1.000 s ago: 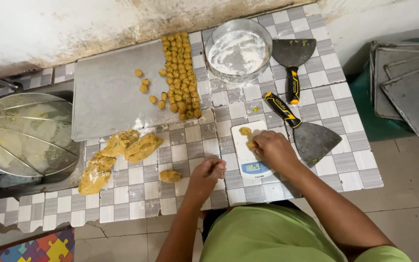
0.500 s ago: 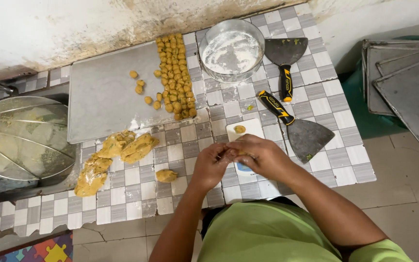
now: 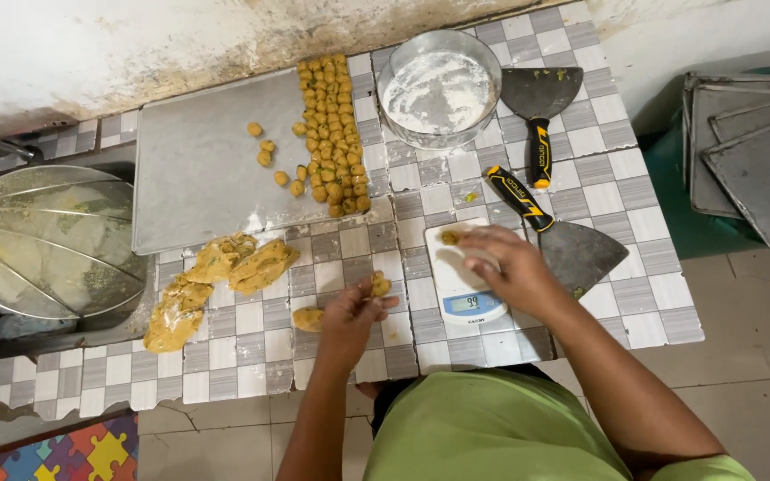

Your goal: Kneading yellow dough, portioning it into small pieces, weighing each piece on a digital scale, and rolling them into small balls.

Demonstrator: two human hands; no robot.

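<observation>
Now left hand [image 3: 349, 313] pinches a dough bit [image 3: 380, 284]; right hand [image 3: 508, 265], fingers loosely curled over scale [image 3: 458, 278], sets a piece [image 3: 449, 237] for weighing.

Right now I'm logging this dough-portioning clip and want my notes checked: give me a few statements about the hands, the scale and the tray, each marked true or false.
1. The left hand holds a small piece of dough in its fingertips. True.
2. The right hand grips a scraper by its handle. False: it rests over the white kitchen scale; both scrapers lie untouched on the tiled counter.
3. A small dough bit sits on the scale. True.
4. The rows of dough balls lie inside the round pan. False: they lie on the flat metal tray; the round pan holds flour.
</observation>
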